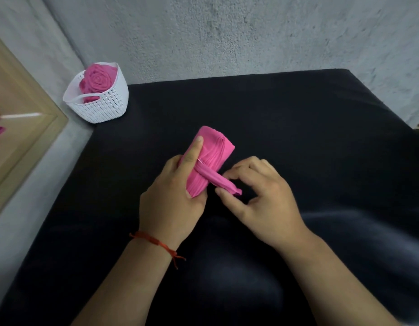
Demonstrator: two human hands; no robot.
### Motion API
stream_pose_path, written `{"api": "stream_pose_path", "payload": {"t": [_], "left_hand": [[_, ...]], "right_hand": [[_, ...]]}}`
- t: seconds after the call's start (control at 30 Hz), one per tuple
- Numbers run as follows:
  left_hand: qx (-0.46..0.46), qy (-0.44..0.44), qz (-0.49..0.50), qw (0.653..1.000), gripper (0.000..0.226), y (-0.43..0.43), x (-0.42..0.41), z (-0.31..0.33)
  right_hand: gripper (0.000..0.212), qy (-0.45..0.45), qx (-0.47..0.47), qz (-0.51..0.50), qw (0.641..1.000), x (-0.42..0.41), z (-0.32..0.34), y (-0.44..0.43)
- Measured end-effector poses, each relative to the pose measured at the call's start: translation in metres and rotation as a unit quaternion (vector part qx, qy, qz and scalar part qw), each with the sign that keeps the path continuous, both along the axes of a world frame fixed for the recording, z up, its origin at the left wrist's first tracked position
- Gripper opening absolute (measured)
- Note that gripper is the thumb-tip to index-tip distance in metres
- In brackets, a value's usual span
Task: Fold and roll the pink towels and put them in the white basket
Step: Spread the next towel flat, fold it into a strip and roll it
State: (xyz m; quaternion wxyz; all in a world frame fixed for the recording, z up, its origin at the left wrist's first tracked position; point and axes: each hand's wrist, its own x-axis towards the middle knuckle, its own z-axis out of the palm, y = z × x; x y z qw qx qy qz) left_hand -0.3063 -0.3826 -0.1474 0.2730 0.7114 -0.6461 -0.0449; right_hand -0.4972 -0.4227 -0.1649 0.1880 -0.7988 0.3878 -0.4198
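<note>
A rolled pink towel [212, 158] lies at the middle of the black table [298, 128]. My left hand [173, 198] grips the roll, with its forefinger stretched along the top. A thin twisted tail of the towel sticks out to the right, and my right hand [258, 198] pinches the tail's end between thumb and fingers. The white basket [102, 107] stands at the table's far left corner. Rolled pink towels [97, 81] sit inside it, their spiral ends showing.
A wood-framed mirror [22, 128] leans on the left wall and reflects some pink cloth. A rough grey wall runs behind the table. The black cloth is bare on the right and toward the near edge.
</note>
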Motion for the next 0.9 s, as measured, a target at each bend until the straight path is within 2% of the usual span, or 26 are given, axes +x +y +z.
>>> {"api": "stream_pose_path", "payload": {"t": [0.23,0.37,0.43,0.47,0.53,0.57,0.6,0.63,0.77,0.9], "left_hand": [[-0.002,-0.003,0.005,1.0,0.099,-0.001,-0.005,-0.001],[-0.005,-0.002,0.002,1.0,0.102,0.002,-0.002,-0.001],[-0.006,-0.026,-0.01,1.0,0.106,0.002,0.001,-0.003],[-0.004,-0.043,-0.017,0.999,0.108,0.002,0.0,-0.003],[-0.001,-0.081,-0.033,0.996,0.112,0.002,-0.004,-0.002],[-0.005,-0.099,-0.04,0.994,0.113,0.002,-0.005,-0.001],[-0.014,-0.115,-0.047,0.992,0.113,0.002,-0.007,0.0],[-0.028,-0.126,-0.055,0.99,0.112,0.002,-0.009,0.0],[-0.075,-0.156,-0.092,0.981,0.106,0.003,-0.011,-0.001],[-0.09,-0.159,-0.107,0.977,0.103,0.002,-0.009,-0.002]], "right_hand": [[0.003,-0.043,-0.011,0.008,0.999,-0.004,0.004,0.002],[0.006,-0.164,0.068,0.058,0.982,0.004,0.011,0.009],[0.013,-0.275,0.169,0.088,0.942,0.009,0.02,0.01],[0.017,-0.35,0.223,0.107,0.903,0.009,0.026,0.01],[0.025,-0.491,0.314,0.139,0.8,0.006,0.036,0.004],[0.026,-0.534,0.347,0.141,0.758,0.001,0.039,-0.001],[0.027,-0.555,0.373,0.135,0.731,-0.005,0.041,-0.006],[0.027,-0.557,0.393,0.128,0.72,-0.011,0.042,-0.012],[0.022,-0.496,0.424,0.063,0.756,-0.027,0.042,-0.027],[0.022,-0.496,0.458,0.03,0.737,-0.046,0.045,-0.035]]}}
